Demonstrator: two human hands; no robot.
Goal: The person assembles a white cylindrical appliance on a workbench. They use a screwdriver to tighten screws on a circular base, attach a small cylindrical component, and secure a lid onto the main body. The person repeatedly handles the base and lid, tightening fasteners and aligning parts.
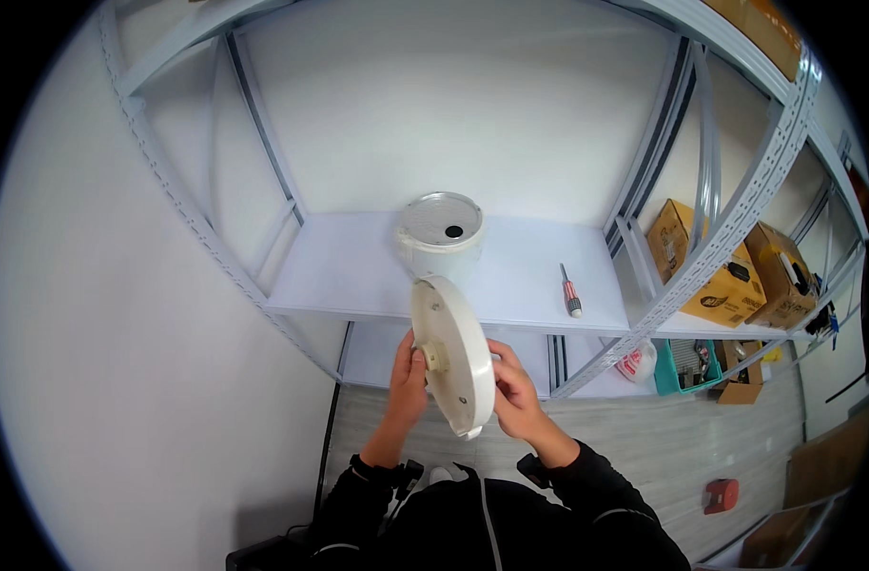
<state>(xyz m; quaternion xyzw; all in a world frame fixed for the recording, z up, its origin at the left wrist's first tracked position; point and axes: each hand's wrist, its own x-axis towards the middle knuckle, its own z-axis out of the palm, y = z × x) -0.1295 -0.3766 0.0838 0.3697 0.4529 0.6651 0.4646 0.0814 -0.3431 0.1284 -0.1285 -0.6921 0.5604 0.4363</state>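
In front of the shelf I hold a round white plastic cover (477, 357) on edge, its hollow inner side facing left. A small cream-coloured fitting stands out from the middle of that inner side. My left hand (409, 381) grips the cover there, thumb against the fitting. On the smooth outer side my right hand (517, 392) holds it with curled fingers, some hidden behind the rim. Beyond the cover, a white cylindrical housing (441, 238) stands on the shelf, with a silvery round top and a black spot on it. A screwdriver (570, 291) lies to its right.
The white shelf (349, 266) sits in a grey metal rack with slotted uprights (729, 228). Cardboard boxes (705, 276) stand on the right. Below them are a teal bin (686, 366) of metal parts and a white bag (637, 362). A red object (722, 496) lies on the floor.
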